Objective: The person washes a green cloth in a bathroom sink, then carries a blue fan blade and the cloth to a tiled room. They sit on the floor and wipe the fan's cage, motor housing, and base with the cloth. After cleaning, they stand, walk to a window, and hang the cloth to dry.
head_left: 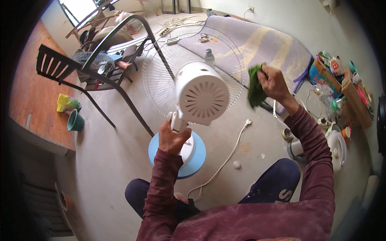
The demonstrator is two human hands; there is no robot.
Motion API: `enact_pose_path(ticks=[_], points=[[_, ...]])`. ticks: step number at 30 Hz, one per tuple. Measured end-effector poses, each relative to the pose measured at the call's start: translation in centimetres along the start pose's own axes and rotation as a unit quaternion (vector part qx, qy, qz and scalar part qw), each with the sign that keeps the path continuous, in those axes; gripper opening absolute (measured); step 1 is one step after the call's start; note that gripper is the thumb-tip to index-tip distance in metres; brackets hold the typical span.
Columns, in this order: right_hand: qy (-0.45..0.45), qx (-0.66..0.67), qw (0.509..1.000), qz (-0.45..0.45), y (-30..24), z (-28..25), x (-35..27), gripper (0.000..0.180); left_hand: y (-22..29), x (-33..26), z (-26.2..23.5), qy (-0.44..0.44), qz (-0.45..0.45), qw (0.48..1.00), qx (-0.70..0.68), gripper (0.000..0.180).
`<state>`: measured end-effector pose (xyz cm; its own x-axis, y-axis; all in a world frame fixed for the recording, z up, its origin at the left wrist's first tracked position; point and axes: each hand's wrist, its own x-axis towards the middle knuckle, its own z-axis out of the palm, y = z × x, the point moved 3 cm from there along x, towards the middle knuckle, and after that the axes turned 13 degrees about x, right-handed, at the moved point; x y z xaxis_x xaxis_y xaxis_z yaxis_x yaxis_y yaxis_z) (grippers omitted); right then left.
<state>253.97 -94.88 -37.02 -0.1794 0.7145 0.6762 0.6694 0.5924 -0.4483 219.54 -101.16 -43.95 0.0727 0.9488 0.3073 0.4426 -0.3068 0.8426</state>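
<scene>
A white electric fan (203, 93) stands in front of me, its vented motor housing turned toward me and its round wire guard beyond. My left hand (171, 138) is wrapped round the fan's neck, just below the housing. Under that hand is the round base (196, 161), with a light blue rim. Up to the right, my right hand (275, 83) is closed on a crumpled green cloth (256, 89), held in the air apart from the guard. The fan's white power cord (228, 157) runs over the floor to a loose plug (248, 122).
A dark metal chair (108, 82) stands at left, near a green bucket (75, 120). A purple-edged mat (261, 48) and a bottle (209, 57) lie beyond the fan. At right are cardboard boxes (356, 98) and a white kettle-like appliance (337, 146). A small white knob (237, 164) rests on the floor.
</scene>
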Motion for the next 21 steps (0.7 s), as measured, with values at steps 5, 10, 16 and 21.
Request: enact_pose_path(ticks=[5, 10, 16, 21], points=[[0.147, 0.030, 0.969, -0.198, -5.1, 0.5, 7.1, 0.019, 0.4, 0.9, 0.1, -0.030, -0.053, 0.997, -0.056, 0.029], [0.026, -0.082, 0.979, -0.184, -4.6, 7.0, 1.4, 0.009, 1.0, 2.0, 0.5, -0.072, -0.064, 0.994, -0.051, 0.027], [-0.302, 0.116, 0.942, -0.086, -6.9, 8.7, -6.0, 0.011, -1.6, 2.2, 1.6, -0.044, -0.108, 0.977, -0.177, 0.053], [-0.009, -0.022, 0.992, -0.124, -7.6, 5.9, 0.2, 0.008, -1.6, 2.4, 2.4, -0.054, -0.138, 0.961, -0.234, 0.073]])
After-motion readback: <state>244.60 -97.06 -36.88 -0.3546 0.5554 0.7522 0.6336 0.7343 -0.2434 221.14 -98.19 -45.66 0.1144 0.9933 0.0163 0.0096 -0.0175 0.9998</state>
